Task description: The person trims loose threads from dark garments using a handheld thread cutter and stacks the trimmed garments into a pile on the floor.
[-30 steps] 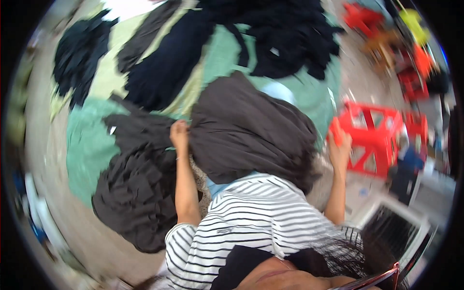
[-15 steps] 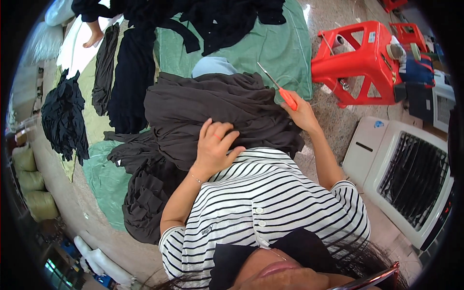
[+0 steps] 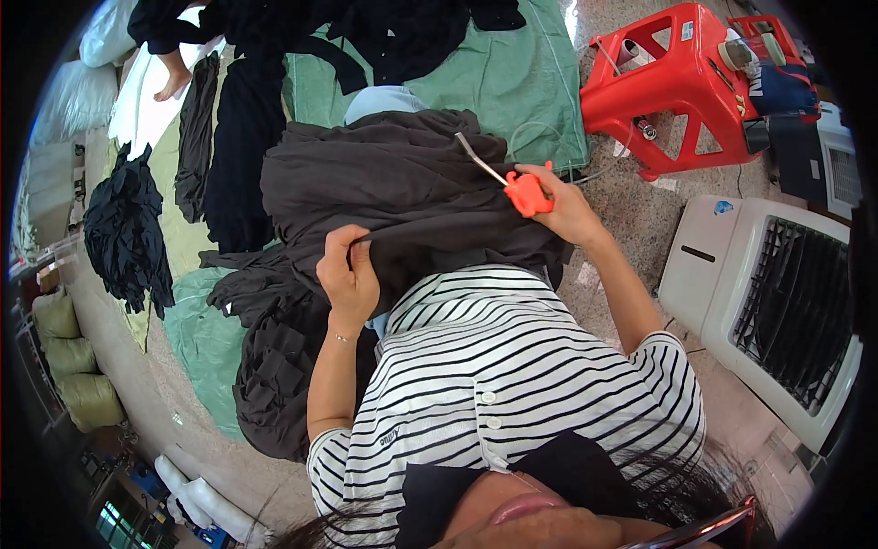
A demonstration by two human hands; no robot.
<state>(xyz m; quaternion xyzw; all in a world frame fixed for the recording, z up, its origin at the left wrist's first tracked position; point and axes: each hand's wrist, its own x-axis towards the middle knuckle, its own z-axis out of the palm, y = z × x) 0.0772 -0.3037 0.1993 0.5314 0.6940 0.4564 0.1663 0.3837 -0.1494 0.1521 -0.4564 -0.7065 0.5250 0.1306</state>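
Dark grey-brown cloth point(image 3: 366, 169), gathered and creased, lies across my lap. My left hand point(image 3: 349, 274) is closed at its near left part, pinching a fold between thumb and fingers. My right hand point(image 3: 569, 215) grips an orange air blow gun point(image 3: 529, 194) over the cloth's right side. The gun's thin metal nozzle is bent at the tip and points up and left, above the cloth. A clear hose point(image 3: 599, 172) runs near the right hand; its join to the gun is hidden. Some light blue fabric point(image 3: 384, 99) shows past the cloth's far edge.
Green sheeting point(image 3: 540, 82) covers the floor ahead, with dark garments point(image 3: 402, 41) and another person's foot point(image 3: 172, 84) beyond. More dark cloth point(image 3: 279, 384) is heaped at my left. A red stool point(image 3: 681, 151) and a white air cooler point(image 3: 700, 261) stand at right.
My left hand has gone from lying spread on the cloth to pinching a fold, slightly left. My right hand has turned the blow gun, and its nozzle has swung left over the cloth.
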